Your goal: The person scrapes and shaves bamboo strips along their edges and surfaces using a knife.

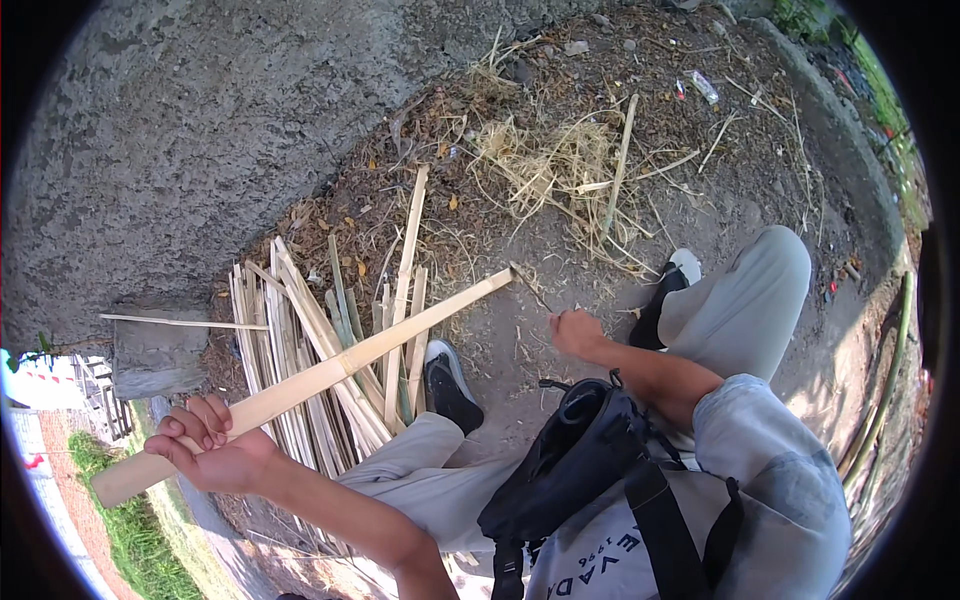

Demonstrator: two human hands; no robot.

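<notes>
My left hand (218, 448) is wrapped round the lower part of a long, pale bamboo strip (350, 362). The strip slants up to the right across my view, above a pile of split bamboo strips (285, 345) on the ground. In my right hand (577, 333), closed, is a thin dark knife (533, 287), whose handle is mostly hidden by the fingers. Its blade meets the far end of the strip.
Curly bamboo shavings (540, 165) lie on the dirt beyond my hands, with a loose strip (621, 165) across them. A rough concrete wall (220, 110) rises at the left. My shoes (452, 388) flank the work. A black bag (560, 455) hangs at my front.
</notes>
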